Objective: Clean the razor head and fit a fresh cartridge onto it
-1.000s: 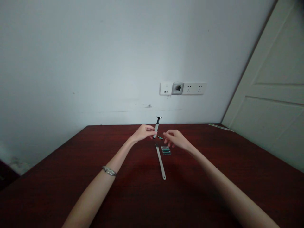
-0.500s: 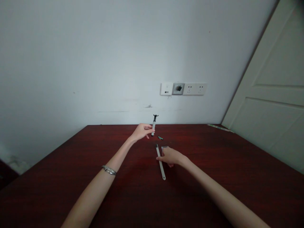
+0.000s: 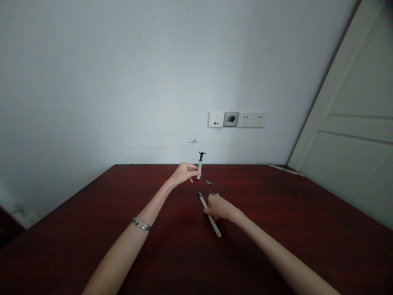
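My left hand (image 3: 183,173) is closed on a slim grey razor handle (image 3: 199,166), held upright with its dark forked top up. A silver bracelet (image 3: 141,223) is on that wrist. My right hand (image 3: 218,207) rests low on the dark red table (image 3: 92,229), its fingers curled around the middle of a long white handle (image 3: 210,216) that lies at an angle. Just beyond that hand peeks the edge of a small cartridge tray (image 3: 213,194). A tiny green cartridge (image 3: 208,182) lies on the table between the hands.
A white wall with a row of sockets (image 3: 237,119) stands behind the table. A pale door (image 3: 350,135) is on the right, with a thin strip (image 3: 286,169) lying near the table's far right corner.
My right hand left the razor near my left hand, dropped to the table and closed on the long white handle, turning it. The green cartridge now lies on the table. The left hand barely moved.
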A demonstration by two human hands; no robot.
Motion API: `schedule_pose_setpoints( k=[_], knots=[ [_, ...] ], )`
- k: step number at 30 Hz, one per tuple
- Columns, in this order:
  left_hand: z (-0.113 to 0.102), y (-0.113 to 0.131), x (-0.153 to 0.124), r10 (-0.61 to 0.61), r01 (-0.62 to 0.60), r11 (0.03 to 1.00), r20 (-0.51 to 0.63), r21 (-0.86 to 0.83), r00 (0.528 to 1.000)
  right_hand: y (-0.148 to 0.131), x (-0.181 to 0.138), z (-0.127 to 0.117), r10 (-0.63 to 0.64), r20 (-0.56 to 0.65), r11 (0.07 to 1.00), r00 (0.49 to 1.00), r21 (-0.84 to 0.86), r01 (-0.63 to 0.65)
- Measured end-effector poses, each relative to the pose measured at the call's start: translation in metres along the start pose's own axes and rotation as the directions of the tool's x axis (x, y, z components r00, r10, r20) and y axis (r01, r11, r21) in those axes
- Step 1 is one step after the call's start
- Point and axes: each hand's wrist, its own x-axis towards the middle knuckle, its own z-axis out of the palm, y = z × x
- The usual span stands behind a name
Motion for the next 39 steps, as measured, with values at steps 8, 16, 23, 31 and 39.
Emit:
schedule_pose_setpoints(
  k=[8, 16, 23, 31, 39],
  knots=[
    [-0.011, 0.007, 0.000, 0.051, -0.050, 0.998, 0.011, -0.035, 0.999, 0.013, -0.006, -0.051, -0.078, 0.033, 0.964, 0.996, 0.256, 0.067],
    [-0.020, 0.015, 0.003, 0.115, -0.118, 0.993, -0.079, -0.033, 0.990, 0.049, -0.019, -0.118, -0.153, -0.295, 0.842, 0.943, 0.461, 0.280],
    [-0.018, 0.009, -0.003, 0.162, -0.162, 0.986, -0.021, 0.029, 0.987, 0.064, -0.029, -0.134, -0.094, -0.481, 0.812, 0.872, 0.470, 0.347],
    [0.008, 0.004, -0.007, 0.173, -0.174, 0.985, 0.088, 0.012, 0.981, 0.045, -0.043, -0.137, -0.220, -0.562, 0.888, 0.797, 0.223, 0.403],
    [0.014, 0.001, -0.011, 0.156, -0.176, 0.979, 0.186, 0.099, 0.970, 0.031, -0.046, -0.131, -0.416, -0.559, 0.857, 0.717, 0.023, 0.515]
  ],
)
